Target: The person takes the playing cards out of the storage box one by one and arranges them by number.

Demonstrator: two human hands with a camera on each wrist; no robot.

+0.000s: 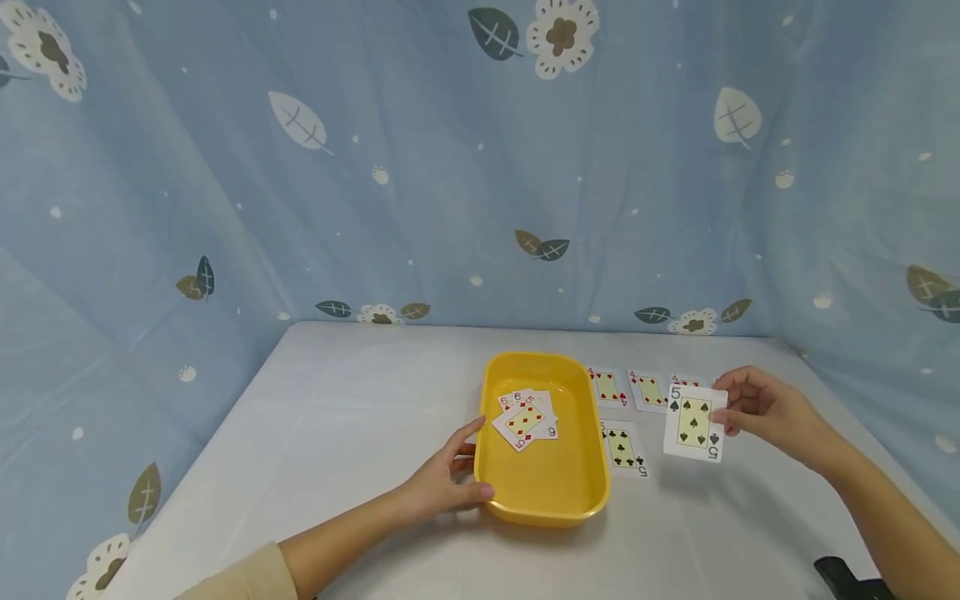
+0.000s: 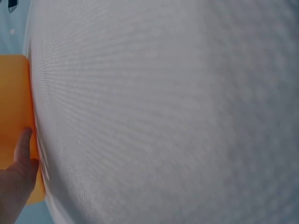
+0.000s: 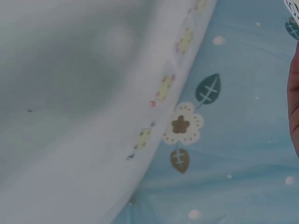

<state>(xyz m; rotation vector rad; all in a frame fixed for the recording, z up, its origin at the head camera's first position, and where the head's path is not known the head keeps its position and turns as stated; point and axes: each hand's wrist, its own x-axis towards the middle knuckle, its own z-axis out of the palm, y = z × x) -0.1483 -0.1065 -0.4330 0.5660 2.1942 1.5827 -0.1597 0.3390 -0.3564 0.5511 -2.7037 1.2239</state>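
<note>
My right hand pinches a playing card, the five of spades, face toward me above the table. At the right edge of the right wrist view, only part of that hand shows. My left hand touches the left side of a yellow plastic tray, fingers spread along its rim and wall. In the left wrist view its fingers lie against the orange-looking tray wall. Inside the tray is a small overlapping pile of cards, with the five of diamonds on top.
Right of the tray lie a four of hearts, a four of diamonds and a partly hidden red card. Nearer, a five of clubs sits beside the tray. A black object is at the lower right. Patterned blue cloth hangs behind.
</note>
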